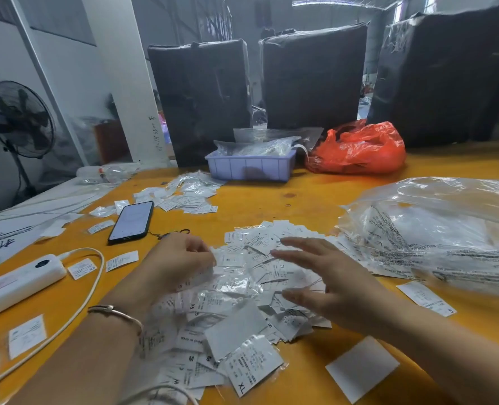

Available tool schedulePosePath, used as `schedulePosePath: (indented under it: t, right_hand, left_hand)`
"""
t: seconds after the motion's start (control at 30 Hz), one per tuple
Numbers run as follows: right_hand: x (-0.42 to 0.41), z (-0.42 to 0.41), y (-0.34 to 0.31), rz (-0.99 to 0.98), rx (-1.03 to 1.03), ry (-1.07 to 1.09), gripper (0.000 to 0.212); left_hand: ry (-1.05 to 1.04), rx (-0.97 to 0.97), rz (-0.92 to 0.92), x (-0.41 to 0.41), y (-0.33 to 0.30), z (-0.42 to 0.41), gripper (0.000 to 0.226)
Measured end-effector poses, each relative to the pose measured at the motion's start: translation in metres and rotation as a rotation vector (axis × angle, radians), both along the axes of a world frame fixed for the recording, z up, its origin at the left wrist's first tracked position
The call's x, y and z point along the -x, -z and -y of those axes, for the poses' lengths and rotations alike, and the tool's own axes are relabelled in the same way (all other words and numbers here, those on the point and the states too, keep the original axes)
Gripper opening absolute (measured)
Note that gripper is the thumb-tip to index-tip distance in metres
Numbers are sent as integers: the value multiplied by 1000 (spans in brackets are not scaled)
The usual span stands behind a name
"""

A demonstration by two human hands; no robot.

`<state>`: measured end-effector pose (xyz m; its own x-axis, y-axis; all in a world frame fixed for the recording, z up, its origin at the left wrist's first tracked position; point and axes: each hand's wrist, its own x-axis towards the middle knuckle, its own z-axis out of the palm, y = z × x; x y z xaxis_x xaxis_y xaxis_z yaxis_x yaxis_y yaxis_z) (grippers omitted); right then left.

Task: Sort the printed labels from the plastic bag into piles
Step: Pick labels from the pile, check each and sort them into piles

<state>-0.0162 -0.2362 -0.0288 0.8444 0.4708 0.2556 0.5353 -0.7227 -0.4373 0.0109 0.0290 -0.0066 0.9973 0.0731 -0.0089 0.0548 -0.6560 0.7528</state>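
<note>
- Far left, off the table: standing fan (19, 119) against the wall.
- Near left edge of the yellow table (309, 200): white power strip (20, 283) with its cord (92, 283) looping toward the front; single labels (82, 268) scattered beside it.
- Just right of that: black phone (132, 222), lying flat, screen up.
- Behind the phone: smaller pile of labels (188, 195), well apart from the main heap.
- Left hand (178, 263), bracelet (115, 312) on the wrist: fingers curled at the left edge of the heap, seemingly pinching a label; exact grip hard to tell through blur.
- Centre, between both hands and spreading toward the front edge: main heap of labels (236, 311), size letters XS, S, M, XL readable on some.
- Right hand (327, 283): fingers straight and spread wide, low over the heap, holding nothing.
- Behind centre: lilac tray (251, 168) with clear packets inside; red bag (359, 149) just beside it.
- Right: large clear plastic bag (444, 229), printed text on it, lying against the heap's right edge.
- Along the back: three black wrapped bundles (312, 77).
</note>
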Motion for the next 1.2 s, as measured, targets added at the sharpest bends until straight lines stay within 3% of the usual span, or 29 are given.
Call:
schedulePosePath:
  t: [0.07,0.13,0.2,0.27,0.4,0.7,0.93,1.1,1.2]
  right_hand:
    - [-2,-2,5,-4,85,-39,57]
    - [-3,-2,9,-20,129,-47,61]
    - [-6,0,11,-38,147,-46,63]
    - [-7,0,11,-37,161,-50,63]
    - [-9,0,10,-21,207,-55,62]
    - [-9,-1,6,-32,211,-38,63]
    - [-8,1,3,-60,183,-34,62]
    - [-3,9,-12,0,228,-23,61]
    - [-7,27,-34,301,311,268,28]
  left_hand:
    - [-17,-86,-27,-2,3,-3,15]
    - [-25,-238,64,-2,3,-2,1]
    - [64,-370,214,-1,3,2,21]
    - [278,-358,286,4,2,13,39]
    - [490,-353,122,12,4,30,61]
    - [278,-423,-16,9,-6,5,17]
    - [220,-565,13,8,-9,3,4]
    - [204,-514,221,9,0,18,13]
    - [290,-427,376,7,10,30,9]
